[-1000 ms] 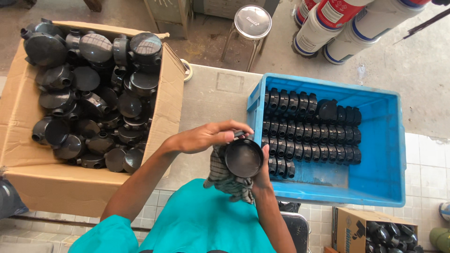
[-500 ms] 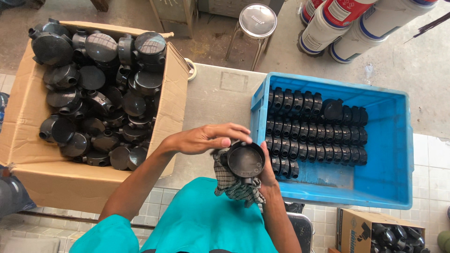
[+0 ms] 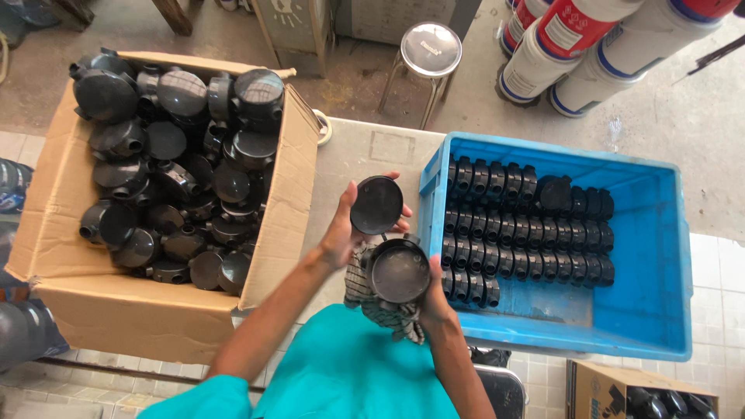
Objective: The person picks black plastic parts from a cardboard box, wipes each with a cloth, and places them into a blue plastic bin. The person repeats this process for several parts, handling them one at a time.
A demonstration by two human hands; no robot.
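My left hand (image 3: 341, 230) holds a round black lid (image 3: 376, 205) lifted up and turned flat toward me. Just below it, my right hand (image 3: 431, 299) grips a round black junction box (image 3: 399, 271) with its open side up, together with a checked cloth (image 3: 372, 299) that hangs under it. Both hands are over the grey table (image 3: 372, 151), between a cardboard box (image 3: 279, 225) on the left and a blue crate (image 3: 644, 256) on the right.
The cardboard box is heaped with black junction boxes (image 3: 178, 171). The blue crate holds neat rows of the same parts (image 3: 528, 229). A metal stool (image 3: 431, 39) and white buckets (image 3: 574, 46) stand on the floor beyond. Another carton (image 3: 636, 392) is at bottom right.
My left hand has lifted the lid off the box and raised it up and to the left. The open box is now exposed in my right hand.
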